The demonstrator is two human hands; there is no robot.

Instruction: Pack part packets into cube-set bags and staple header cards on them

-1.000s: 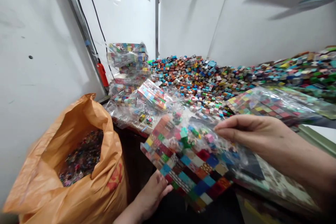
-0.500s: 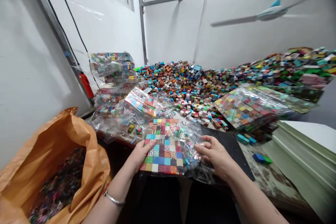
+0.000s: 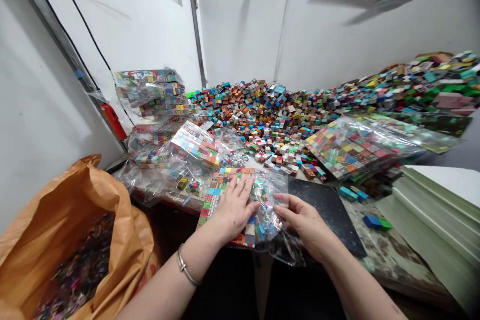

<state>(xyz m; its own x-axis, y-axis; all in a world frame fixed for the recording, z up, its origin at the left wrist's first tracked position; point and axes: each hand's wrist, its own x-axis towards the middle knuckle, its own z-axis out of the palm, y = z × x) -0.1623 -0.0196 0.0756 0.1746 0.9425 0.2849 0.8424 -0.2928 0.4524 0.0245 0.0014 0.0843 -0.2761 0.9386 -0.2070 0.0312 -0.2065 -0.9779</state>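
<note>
A flat slab of colourful patterned small blocks point(image 3: 209, 202) lies at the table's front edge. My left hand point(image 3: 233, 210) rests flat on it with its fingers stretched out, hiding its middle. To the right of the slab, a clear plastic bag point(image 3: 268, 232) spreads out, crinkled, with small bright pieces showing through it. My right hand point(image 3: 305, 222) pinches the bag's right side between thumb and fingers. Just beyond my right hand is a black board point(image 3: 326, 210) lying on the table.
A heap of loose blocks point(image 3: 262, 110) runs along the wall. Bagged block slabs are stacked at left point(image 3: 150, 90), and another bagged slab point(image 3: 352, 147) lies at right. An orange sack point(image 3: 123, 210) of small pieces stands front left. A green plastic panel point(image 3: 431, 215) is at right.
My left hand has left the slab's left edge and moved right, onto its top, now flat. My right hand keeps its hold on the bag, nearly in place. The view has shifted slightly.
</note>
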